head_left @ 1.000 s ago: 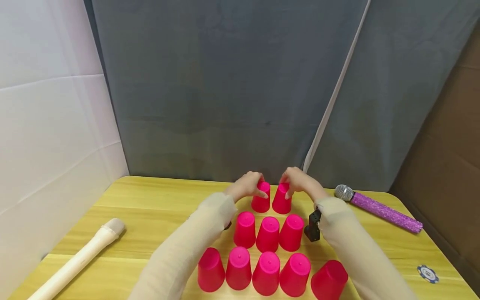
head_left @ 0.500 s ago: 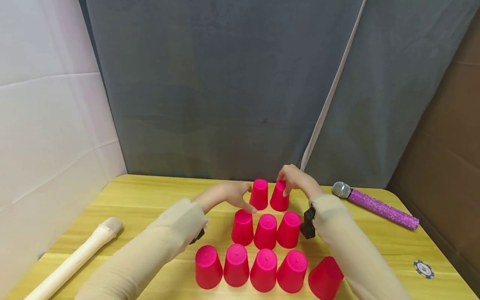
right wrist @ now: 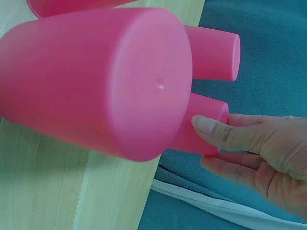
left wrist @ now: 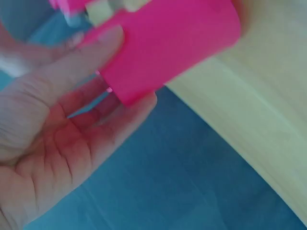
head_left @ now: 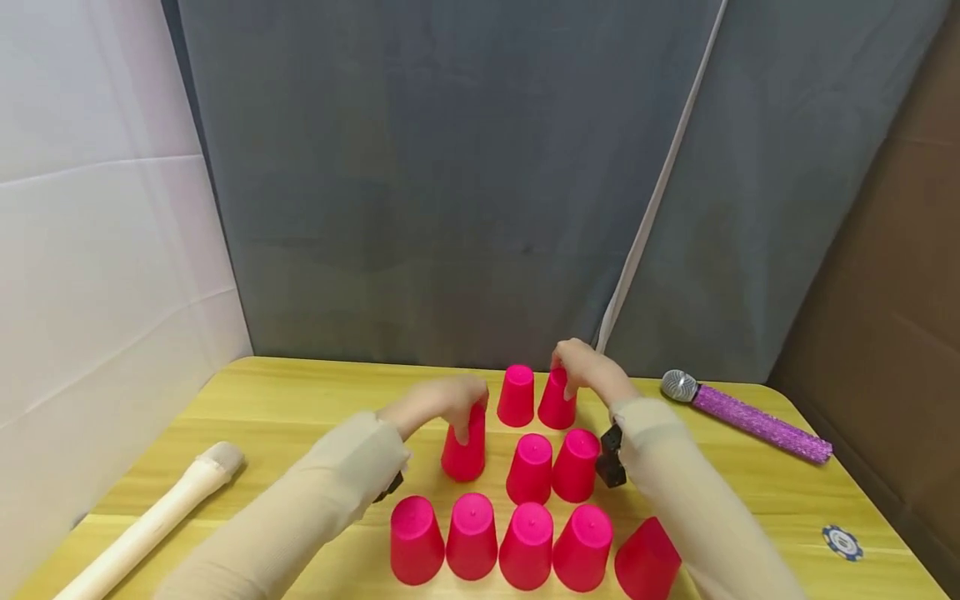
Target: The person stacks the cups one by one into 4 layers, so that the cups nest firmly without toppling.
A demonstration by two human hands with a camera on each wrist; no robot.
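Several pink cups stand upside down in rows on the yellow wooden table. My left hand grips the top of the middle row's left cup, which sits apart from its two neighbours. In the left wrist view my fingers curl round this cup. My right hand holds the top of the back right cup, next to the back left cup. In the right wrist view my thumb presses that cup. The front row's rightmost cup is tilted.
A cream recorder lies at the front left. A purple glitter microphone lies at the back right, a poker chip near the right edge. A grey curtain hangs behind the table and a white wall stands to its left.
My left hand let go of the back left cup, came back to the middle row's left cup, gripped it and shifted it left. My right hand stayed on the back right cup.
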